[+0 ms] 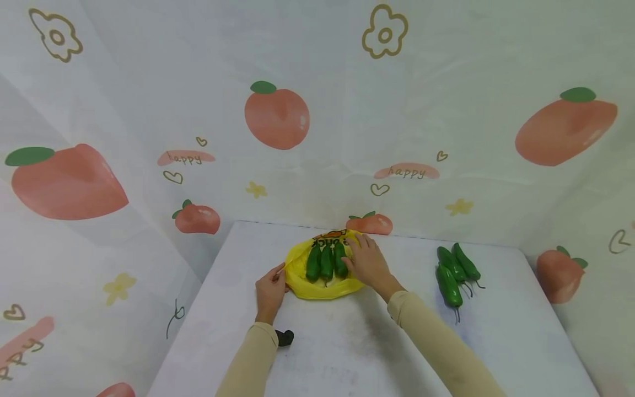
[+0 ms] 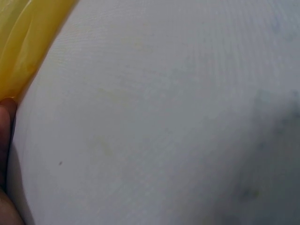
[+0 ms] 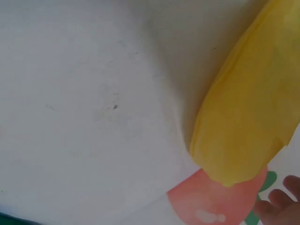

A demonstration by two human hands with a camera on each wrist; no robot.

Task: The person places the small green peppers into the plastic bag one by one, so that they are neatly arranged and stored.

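A yellow plastic bag lies spread near the far edge of the table, with dark printing along its back. Three green peppers rest side by side on it, stems toward me. My left hand pinches the bag's left edge; in the left wrist view a fingertip meets the yellow plastic. Over the bag's right side is my right hand, its thumb by the rightmost pepper. In the right wrist view its fingers look loosely bent, beside the yellow plastic, gripping nothing visible.
Three more green peppers lie in a group on the right of the white table. A small black object sits partly hidden by the left sleeve. A fruit-patterned cloth wall stands close behind the table.
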